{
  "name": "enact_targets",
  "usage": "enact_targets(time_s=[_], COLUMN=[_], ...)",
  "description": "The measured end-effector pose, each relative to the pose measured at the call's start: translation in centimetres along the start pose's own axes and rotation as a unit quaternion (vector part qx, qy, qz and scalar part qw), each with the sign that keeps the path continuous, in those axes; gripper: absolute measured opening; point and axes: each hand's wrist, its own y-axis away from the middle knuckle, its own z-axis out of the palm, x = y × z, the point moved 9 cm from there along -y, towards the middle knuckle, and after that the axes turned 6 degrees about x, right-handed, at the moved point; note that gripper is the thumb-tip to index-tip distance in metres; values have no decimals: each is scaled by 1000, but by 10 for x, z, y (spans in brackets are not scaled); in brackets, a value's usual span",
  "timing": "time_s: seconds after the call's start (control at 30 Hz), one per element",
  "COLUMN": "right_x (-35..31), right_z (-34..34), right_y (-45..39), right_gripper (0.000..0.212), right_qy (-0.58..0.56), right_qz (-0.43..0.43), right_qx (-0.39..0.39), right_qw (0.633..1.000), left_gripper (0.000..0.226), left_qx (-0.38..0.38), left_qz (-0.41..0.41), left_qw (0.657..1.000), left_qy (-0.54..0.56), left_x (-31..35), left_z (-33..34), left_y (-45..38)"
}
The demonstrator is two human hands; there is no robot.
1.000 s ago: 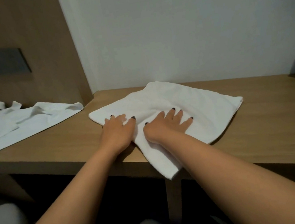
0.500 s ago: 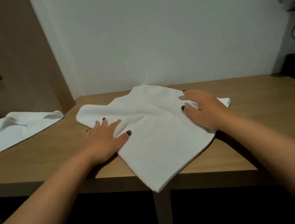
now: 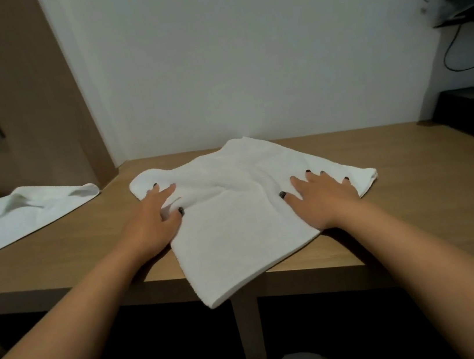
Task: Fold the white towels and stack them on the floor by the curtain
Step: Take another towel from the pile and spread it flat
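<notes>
Head view: both palms flat, fingers spread, gripping nothing, left hand [image 3: 152,221] and right hand [image 3: 322,197] pressing the white towel [image 3: 236,225] on the desk [image 3: 415,200], its long axis running left-right between them.

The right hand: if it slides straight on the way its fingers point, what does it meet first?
Probably only more of the towel under the right hand, then bare desk, then the wall. Nothing else seems to lie in that line, though depth is unclear.
</notes>
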Motion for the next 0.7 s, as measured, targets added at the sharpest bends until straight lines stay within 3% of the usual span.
enact_targets(time_s=[0.13, 0.2, 0.3, 0.43, 0.5, 0.6, 0.7], right_x=[10, 17, 16, 1, 10, 18, 22], right_z=[-1, -2, -10, -35, -30, -6, 5], right_y=[25, 37, 55, 50, 40, 25, 8], right_gripper=[71, 71, 66, 48, 62, 74, 78], right_qy=[9, -1, 20, 141, 89, -21, -36], right_qz=[66, 114, 171, 74, 47, -25, -23], right_qx=[-26, -30, -54, 5, 23, -16, -23], right_qw=[997, 993, 984, 987, 995, 999, 999], left_gripper=[48, 48, 76, 100, 107, 118, 107], left_qx=[-68, -96, -144, -179, -180, -183, -178], left_qz=[-35, -31, -10, 13, 25, 45, 50], left_qw=[997, 993, 973, 948, 944, 944, 944], left_qy=[18, -65, -181, -264, -274, -272, -275], left_x=[7, 25, 62, 68, 62, 55, 52], left_z=[7, 14, 35, 65, 65, 64, 63], left_y=[14, 22, 38, 41, 28, 9, 0])
